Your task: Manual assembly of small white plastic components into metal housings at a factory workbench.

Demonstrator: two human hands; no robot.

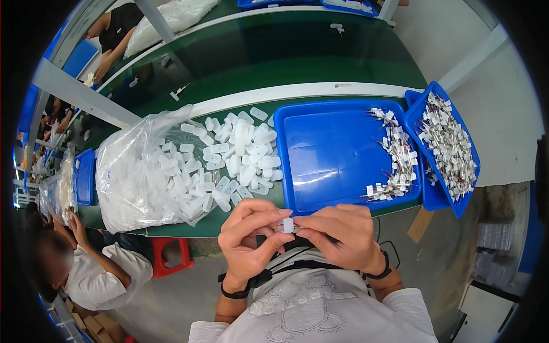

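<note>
At the lower centre of the frame, the left hand [250, 240] and right hand [343, 237] are held close together. Between them, a small white casing [287, 224] is pinched by left thumb and forefinger; it is judged light, stiff, smooth, best gripped by its edges. Rightward, a thin part [297, 227], mostly hidden, is pinched by right fingertips.

a red stool [185, 254] stands at lower left beside a co-worker [108, 274] in white, with brown boxes [106, 324] below. another person [121, 27], in black, is at upper left. a white cabinet [487, 308] stands at lower right.
</note>
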